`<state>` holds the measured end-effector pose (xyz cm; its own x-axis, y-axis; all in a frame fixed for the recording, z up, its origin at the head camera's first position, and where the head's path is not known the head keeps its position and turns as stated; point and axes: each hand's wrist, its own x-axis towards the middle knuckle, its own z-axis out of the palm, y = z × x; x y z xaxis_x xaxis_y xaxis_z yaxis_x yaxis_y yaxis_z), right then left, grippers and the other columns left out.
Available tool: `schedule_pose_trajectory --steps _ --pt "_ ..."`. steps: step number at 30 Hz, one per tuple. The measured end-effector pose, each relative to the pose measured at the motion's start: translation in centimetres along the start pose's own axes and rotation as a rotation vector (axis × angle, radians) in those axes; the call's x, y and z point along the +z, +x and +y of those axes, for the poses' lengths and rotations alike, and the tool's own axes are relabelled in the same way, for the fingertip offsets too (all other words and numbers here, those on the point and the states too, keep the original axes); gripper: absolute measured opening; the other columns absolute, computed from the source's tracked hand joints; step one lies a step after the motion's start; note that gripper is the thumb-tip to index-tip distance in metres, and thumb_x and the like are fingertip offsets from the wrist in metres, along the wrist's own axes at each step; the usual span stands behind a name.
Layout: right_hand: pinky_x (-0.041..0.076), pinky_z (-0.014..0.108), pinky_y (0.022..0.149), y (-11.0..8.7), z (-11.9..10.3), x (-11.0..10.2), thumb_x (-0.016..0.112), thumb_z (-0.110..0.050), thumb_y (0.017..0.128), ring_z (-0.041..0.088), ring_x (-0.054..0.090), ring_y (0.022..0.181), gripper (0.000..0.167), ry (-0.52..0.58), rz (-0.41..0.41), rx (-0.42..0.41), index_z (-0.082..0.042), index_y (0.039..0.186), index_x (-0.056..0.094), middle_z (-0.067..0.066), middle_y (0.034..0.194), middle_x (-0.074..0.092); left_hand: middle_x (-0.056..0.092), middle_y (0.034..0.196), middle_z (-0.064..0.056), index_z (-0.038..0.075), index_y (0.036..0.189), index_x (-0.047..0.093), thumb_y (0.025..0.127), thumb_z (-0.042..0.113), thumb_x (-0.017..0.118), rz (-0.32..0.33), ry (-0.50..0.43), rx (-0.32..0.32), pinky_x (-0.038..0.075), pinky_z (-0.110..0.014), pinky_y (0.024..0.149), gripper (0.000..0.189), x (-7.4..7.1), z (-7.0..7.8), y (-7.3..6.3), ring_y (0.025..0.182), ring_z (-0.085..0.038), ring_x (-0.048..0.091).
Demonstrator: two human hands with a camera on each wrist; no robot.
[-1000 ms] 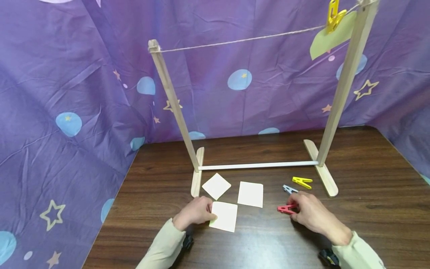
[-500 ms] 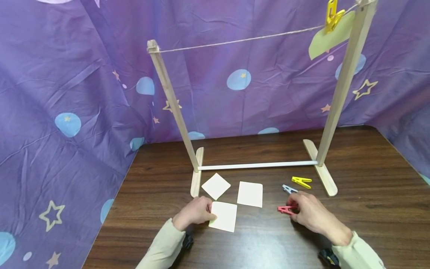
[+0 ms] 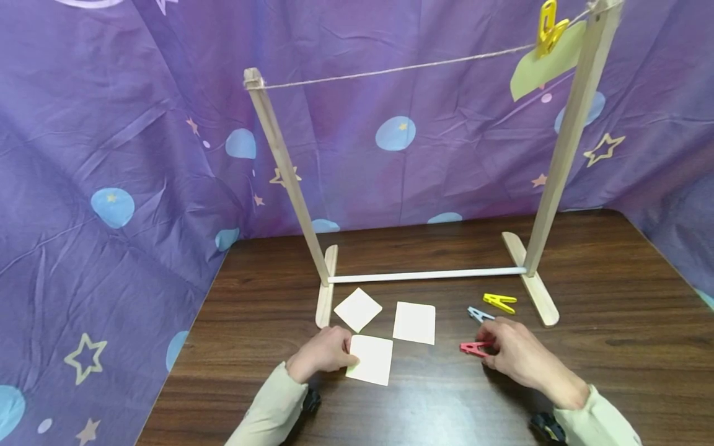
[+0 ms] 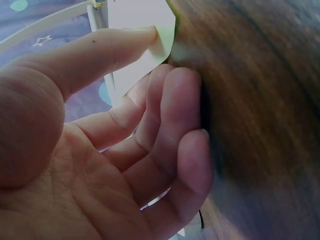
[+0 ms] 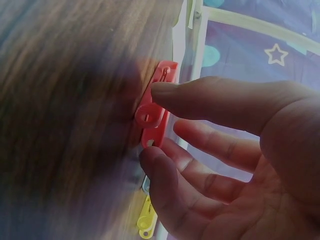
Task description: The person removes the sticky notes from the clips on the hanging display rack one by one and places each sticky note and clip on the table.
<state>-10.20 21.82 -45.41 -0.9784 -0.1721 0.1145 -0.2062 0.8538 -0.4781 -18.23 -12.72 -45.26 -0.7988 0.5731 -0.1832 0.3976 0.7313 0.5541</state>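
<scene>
My left hand (image 3: 322, 353) pinches the left edge of a pale square paper sheet (image 3: 372, 360); in the left wrist view the thumb lies across the paper's face (image 4: 140, 12), the other fingers curled at its edge. My right hand (image 3: 519, 353) holds a red clothespin (image 3: 471, 349) low over the table. The right wrist view shows the thumb against the red clothespin (image 5: 156, 120) and a fingertip at its lower end. Just beyond that hand lie a light blue clothespin (image 3: 478, 314), partly hidden by it, and a yellow clothespin (image 3: 499, 302).
Two more paper squares, one turned like a diamond (image 3: 358, 310) and one straighter (image 3: 414, 323), lie near the stand. The wooden stand (image 3: 563, 167) has a white crossbar (image 3: 426, 274) and a string (image 3: 401, 66), where a yellow clip (image 3: 549, 34) holds green paper (image 3: 535, 74).
Both hands keep their places and their hold on the paper and the red clothespin. Only the head view shifts very slightly.
</scene>
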Motion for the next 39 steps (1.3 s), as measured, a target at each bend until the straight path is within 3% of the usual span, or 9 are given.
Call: schedule_pose_trajectory --steps 11,17,22,30,35,39 --pt "0.047 0.028 0.061 -0.2 0.3 -0.5 0.082 -0.005 0.059 0.011 0.059 0.069 0.032 0.010 0.027 -0.012 -0.010 0.087 0.066 -0.001 0.081 0.063 0.045 0.045 0.010 0.012 0.057 0.050 0.074 0.009 0.071 0.011 0.023 -0.001 0.035 -0.017 0.040 0.027 -0.1 0.3 0.0 0.038 0.000 0.042" --pt "0.046 0.025 0.059 -0.3 0.3 -1.0 0.080 -0.005 0.061 0.010 0.059 0.068 0.029 0.005 0.043 -0.013 -0.011 0.086 0.066 -0.001 0.081 0.064 0.042 0.050 0.010 0.011 0.055 0.051 0.072 0.011 0.072 0.046 0.103 0.036 0.033 -0.019 0.046 0.027 -0.1 0.6 -0.1 0.047 -0.004 0.038" --pt "0.043 0.026 0.057 -0.2 0.5 -2.1 0.082 -0.008 0.060 0.009 0.057 0.066 0.031 -0.007 0.080 -0.012 -0.010 0.086 0.066 0.000 0.080 0.063 0.042 0.050 0.010 0.011 0.055 0.053 0.072 0.012 0.075 0.051 0.105 0.011 0.034 -0.019 0.046 0.028 0.0 0.8 -0.2 0.046 -0.004 0.039" --pt "0.043 0.029 0.058 0.1 0.8 -6.0 0.085 -0.011 0.060 0.007 0.052 0.066 0.032 -0.109 0.232 -0.103 -0.010 0.087 0.067 -0.004 0.075 0.060 0.043 0.044 0.012 0.014 0.054 0.052 0.073 0.014 0.075 0.040 0.071 -0.019 0.035 -0.018 0.045 0.030 0.0 0.8 -0.3 0.039 0.000 0.041" --pt "0.043 0.026 0.056 0.4 0.1 -9.7 0.087 -0.013 0.060 0.004 0.052 0.065 0.034 -0.155 0.355 -0.170 -0.012 0.088 0.068 -0.006 0.076 0.060 0.039 0.041 0.013 0.016 0.049 0.048 0.075 0.015 0.074 0.040 0.070 -0.019 0.033 -0.018 0.043 0.037 -0.4 1.1 -0.5 0.038 -0.001 0.038" --pt "0.042 0.020 0.057 0.9 -1.3 -13.3 0.086 -0.011 0.060 -0.004 0.049 0.065 0.033 -0.185 0.464 -0.226 -0.013 0.088 0.069 -0.007 0.076 0.060 0.041 0.045 0.011 0.013 0.051 0.054 0.076 0.017 0.073 0.061 0.090 -0.007 0.034 -0.020 0.045 0.032 -1.1 1.5 -0.6 0.043 -0.006 0.039"
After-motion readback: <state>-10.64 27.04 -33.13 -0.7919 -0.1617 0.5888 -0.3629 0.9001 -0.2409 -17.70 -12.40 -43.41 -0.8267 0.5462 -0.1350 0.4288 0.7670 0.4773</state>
